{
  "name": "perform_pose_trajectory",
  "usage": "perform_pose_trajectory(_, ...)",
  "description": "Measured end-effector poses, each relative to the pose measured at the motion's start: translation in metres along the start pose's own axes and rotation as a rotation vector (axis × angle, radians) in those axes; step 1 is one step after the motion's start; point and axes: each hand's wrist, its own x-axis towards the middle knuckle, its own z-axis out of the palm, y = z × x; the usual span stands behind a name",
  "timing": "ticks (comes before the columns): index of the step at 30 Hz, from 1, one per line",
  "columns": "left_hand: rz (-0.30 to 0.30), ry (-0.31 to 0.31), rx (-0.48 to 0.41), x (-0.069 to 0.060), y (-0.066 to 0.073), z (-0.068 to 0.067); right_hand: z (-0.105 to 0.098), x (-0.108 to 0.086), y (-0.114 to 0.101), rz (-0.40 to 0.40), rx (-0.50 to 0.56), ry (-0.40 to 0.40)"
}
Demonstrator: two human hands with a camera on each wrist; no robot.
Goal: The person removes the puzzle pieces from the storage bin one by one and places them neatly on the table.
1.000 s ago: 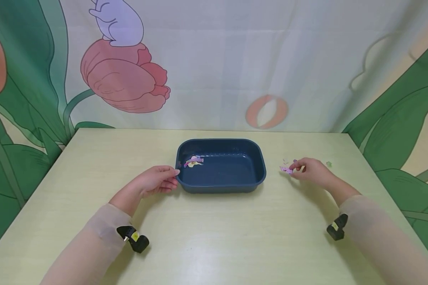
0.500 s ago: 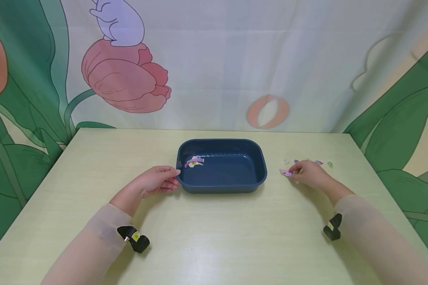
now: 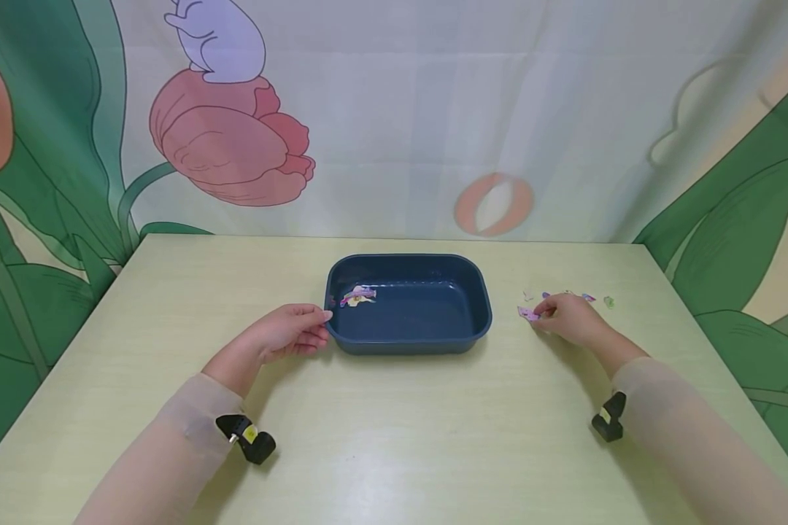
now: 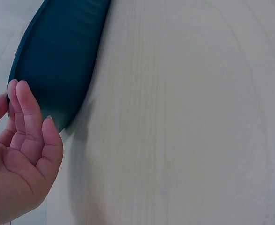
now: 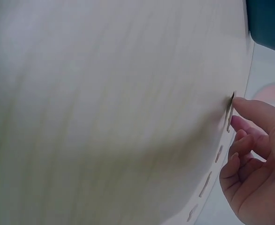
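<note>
My left hand (image 3: 297, 330) pinches the left rim of a dark blue rectangular tub (image 3: 407, 348), thumb on the rim. In the left wrist view, the fingers (image 4: 29, 112) lie against the tub's outer wall (image 4: 62, 61). Inside the tub, at its left, lies a small purple and cream paper-like cutout (image 3: 358, 296). To the right of the tub, my right hand (image 3: 571, 319) pinches the end of a flat purple cutout (image 3: 527, 313) at the tabletop. The right wrist view shows the thumb at a thin piece's edge; the grip is partly hidden.
Several small flat cutouts lie behind and beside the right hand, among them a pale one (image 3: 528, 296), a purple one (image 3: 588, 297) and a green one (image 3: 608, 302). They are partly hidden by the hand. A printed curtain (image 3: 394, 131) hangs behind the table (image 3: 407, 437).
My right hand has shifted slightly left, and the purple cutout at its fingertips has turned a little. More cutouts show behind the hand. The left hand and tub have stayed in place.
</note>
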Motion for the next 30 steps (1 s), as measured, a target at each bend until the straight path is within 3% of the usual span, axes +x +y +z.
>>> perform_pose_trajectory(7,0.003,-0.005,0.001,0.0,0.0,0.001,-0.007,-0.003,-0.002,-0.004,-0.007,0.011)
perform_pose_trajectory(11,0.008,-0.01,-0.001,0.001,0.0,0.0,-0.015,-0.007,-0.009,-0.01,0.047,0.091)
perform_pose_trajectory(15,0.012,-0.016,-0.003,0.0,-0.001,-0.001,-0.02,-0.01,-0.022,-0.078,0.088,0.167)
perform_pose_trajectory(22,0.014,-0.014,-0.005,0.0,0.0,-0.002,-0.014,-0.004,-0.051,-0.213,0.151,0.229)
perform_pose_trajectory(30,0.013,0.024,0.004,0.0,0.002,-0.002,0.001,0.006,-0.096,-0.35,0.271,0.197)
